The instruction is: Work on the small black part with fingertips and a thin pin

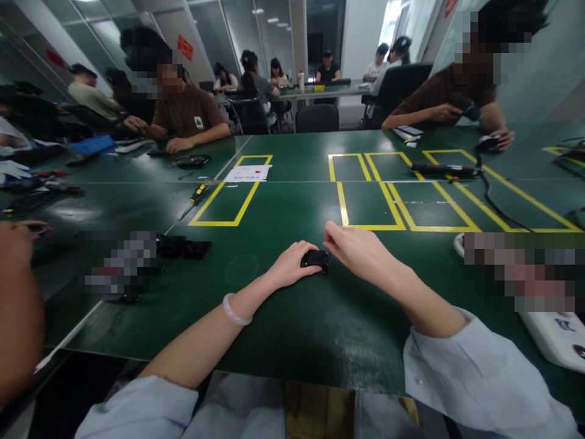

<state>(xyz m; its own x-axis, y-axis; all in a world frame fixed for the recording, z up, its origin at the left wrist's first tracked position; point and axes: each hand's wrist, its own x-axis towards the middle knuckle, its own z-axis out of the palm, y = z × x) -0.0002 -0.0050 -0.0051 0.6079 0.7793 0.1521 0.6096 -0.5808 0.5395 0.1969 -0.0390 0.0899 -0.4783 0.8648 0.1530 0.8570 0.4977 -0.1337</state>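
Note:
My left hand [295, 263] is wrapped round a small black box-shaped part [317, 261] at the middle of the green table. Its thumb lies along the near side and its fingers along the far side. My right hand [350, 244] is just to the right, closed, with the fingertips pinched together above the part's right side. Whatever that pinch holds, if anything, is hidden. The part's exact kind cannot be made out.
Yellow tape rectangles mark the green table [283, 329]. A yellow-black screwdriver [198, 194] lies left, near a white paper [249, 173]. Black parts [185, 247] lie nearer. A corded tool [443, 169] rests right, beyond a white case [551, 341]. Co-workers sit opposite; an arm [18, 305] is left.

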